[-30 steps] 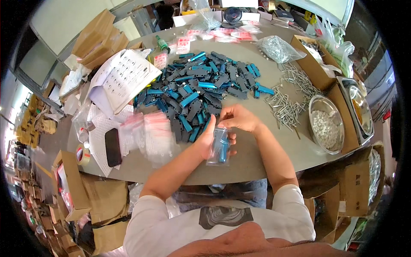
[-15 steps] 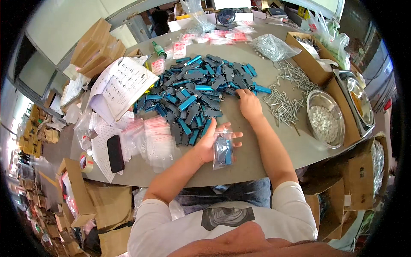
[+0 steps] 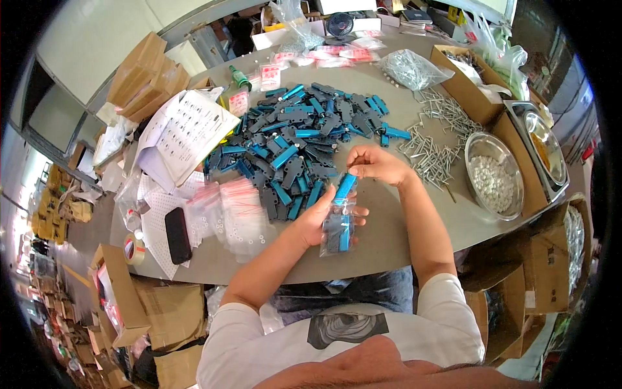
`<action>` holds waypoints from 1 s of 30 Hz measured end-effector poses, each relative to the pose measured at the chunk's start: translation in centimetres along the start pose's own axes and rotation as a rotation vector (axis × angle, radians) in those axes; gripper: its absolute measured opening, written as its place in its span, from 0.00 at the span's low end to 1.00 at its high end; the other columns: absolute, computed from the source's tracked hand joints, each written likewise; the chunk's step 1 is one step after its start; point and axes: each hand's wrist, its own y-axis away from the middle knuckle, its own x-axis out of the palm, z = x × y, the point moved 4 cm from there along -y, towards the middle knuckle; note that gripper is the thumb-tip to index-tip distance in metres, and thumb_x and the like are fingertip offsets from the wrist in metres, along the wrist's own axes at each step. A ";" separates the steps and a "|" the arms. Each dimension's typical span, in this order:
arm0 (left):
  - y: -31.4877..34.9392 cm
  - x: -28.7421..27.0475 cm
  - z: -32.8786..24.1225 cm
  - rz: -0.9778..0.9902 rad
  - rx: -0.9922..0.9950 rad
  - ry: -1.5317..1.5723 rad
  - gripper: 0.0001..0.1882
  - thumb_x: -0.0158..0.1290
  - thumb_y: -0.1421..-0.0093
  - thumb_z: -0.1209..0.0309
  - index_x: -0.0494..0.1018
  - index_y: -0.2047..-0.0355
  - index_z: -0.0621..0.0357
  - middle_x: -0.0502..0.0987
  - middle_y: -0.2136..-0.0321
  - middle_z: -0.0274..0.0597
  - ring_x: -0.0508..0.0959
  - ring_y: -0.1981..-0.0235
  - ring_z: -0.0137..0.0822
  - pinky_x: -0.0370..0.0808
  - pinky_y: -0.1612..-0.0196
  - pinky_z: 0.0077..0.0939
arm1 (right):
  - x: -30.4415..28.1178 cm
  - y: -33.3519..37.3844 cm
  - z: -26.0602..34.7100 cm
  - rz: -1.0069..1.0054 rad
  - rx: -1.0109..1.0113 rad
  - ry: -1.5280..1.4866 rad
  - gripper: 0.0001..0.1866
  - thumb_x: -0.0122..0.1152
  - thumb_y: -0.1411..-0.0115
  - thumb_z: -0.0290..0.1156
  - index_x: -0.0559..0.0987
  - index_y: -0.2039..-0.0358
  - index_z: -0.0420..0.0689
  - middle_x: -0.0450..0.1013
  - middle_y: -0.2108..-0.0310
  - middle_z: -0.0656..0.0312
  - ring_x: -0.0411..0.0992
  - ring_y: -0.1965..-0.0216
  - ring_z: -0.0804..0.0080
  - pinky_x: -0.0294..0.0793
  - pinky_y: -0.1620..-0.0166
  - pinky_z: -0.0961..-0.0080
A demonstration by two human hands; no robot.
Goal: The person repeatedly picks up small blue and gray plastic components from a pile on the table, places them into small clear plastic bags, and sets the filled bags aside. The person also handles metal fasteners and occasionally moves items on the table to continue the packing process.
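Observation:
My left hand [image 3: 319,219] holds a small clear plastic bag [image 3: 335,241] with blue and dark grey pieces inside, its thumb and fingers around the bag's upper part. Between the fingertips of my right hand [image 3: 379,165] is a blue part [image 3: 345,188], tilted, with its lower end at the bag's mouth. How deep it sits in the bag I cannot tell. Beyond my hands a large heap of blue and dark grey parts [image 3: 298,133] covers the middle of the table. A stack of empty zip bags with red strips [image 3: 243,204] lies left of my left hand.
Loose screws [image 3: 431,159] and a steel bowl of white pieces [image 3: 492,178] lie to the right. A black phone [image 3: 177,235], a tape roll [image 3: 134,249] and printed sheets [image 3: 188,129] are on the left. A bag of screws [image 3: 413,68] and a cardboard box [image 3: 470,91] stand farther back.
My right hand has come back from the right edge of the heap to the bag, bringing a blue part. My left hand stays nearly in place with the bag.

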 end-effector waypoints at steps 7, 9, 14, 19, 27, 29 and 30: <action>0.0 -0.4 0.1 0.026 -0.010 -0.004 0.38 0.35 0.42 0.33 0.63 0.45 0.48 0.75 0.56 0.52 0.76 0.55 0.50 0.74 0.58 0.62 | 0.8 -0.4 -0.8 0.059 0.065 -0.013 0.12 0.65 0.44 0.34 0.73 0.65 0.44 0.71 0.71 0.70 0.67 0.70 0.82 0.67 0.67 0.84; -0.1 -0.1 0.0 0.033 0.008 0.005 0.36 0.37 0.42 0.33 0.65 0.49 0.49 0.75 0.58 0.49 0.76 0.57 0.46 0.75 0.60 0.59 | 2.2 -0.6 -0.9 0.119 0.078 -0.024 0.14 0.66 0.44 0.37 0.73 0.65 0.43 0.71 0.72 0.69 0.66 0.72 0.81 0.67 0.69 0.82; -0.1 -0.5 -0.5 -0.013 0.051 0.029 0.39 0.36 0.45 0.30 0.67 0.51 0.51 0.75 0.63 0.44 0.76 0.61 0.42 0.77 0.62 0.55 | 4.5 -0.5 -0.1 0.256 0.163 0.087 0.16 0.66 0.45 0.40 0.75 0.69 0.39 0.71 0.73 0.65 0.69 0.71 0.76 0.69 0.67 0.77; -0.1 0.0 -1.3 -0.032 0.119 0.040 0.45 0.34 0.46 0.28 0.65 0.46 0.53 0.73 0.55 0.47 0.74 0.53 0.47 0.75 0.59 0.58 | 5.2 -0.3 1.5 0.132 -0.122 0.479 0.13 0.68 0.48 0.35 0.78 0.72 0.38 0.71 0.71 0.62 0.71 0.69 0.71 0.69 0.65 0.75; 0.3 0.0 -1.7 -0.141 0.323 -0.386 0.28 0.58 0.50 0.79 0.64 0.48 0.59 0.74 0.53 0.51 0.79 0.58 0.47 0.79 0.59 0.42 | 3.0 -0.1 2.2 -0.288 -0.210 0.748 0.11 0.64 0.46 0.38 0.81 0.67 0.44 0.77 0.72 0.59 0.74 0.66 0.63 0.69 0.59 0.66; 0.1 -0.3 -1.6 -0.128 0.383 -0.399 0.26 0.56 0.49 0.79 0.64 0.48 0.60 0.75 0.55 0.54 0.79 0.60 0.47 0.79 0.59 0.43 | 2.4 0.2 2.3 -0.332 -0.205 0.678 0.11 0.64 0.46 0.34 0.81 0.67 0.41 0.77 0.70 0.57 0.74 0.66 0.60 0.72 0.62 0.70; 0.0 -0.5 -1.6 -0.127 0.385 -0.399 0.26 0.55 0.49 0.80 0.64 0.48 0.60 0.75 0.55 0.55 0.79 0.60 0.48 0.78 0.58 0.43 | 1.4 0.7 2.6 -0.418 -0.161 0.712 0.10 0.62 0.46 0.36 0.81 0.67 0.43 0.77 0.70 0.56 0.75 0.66 0.59 0.72 0.62 0.67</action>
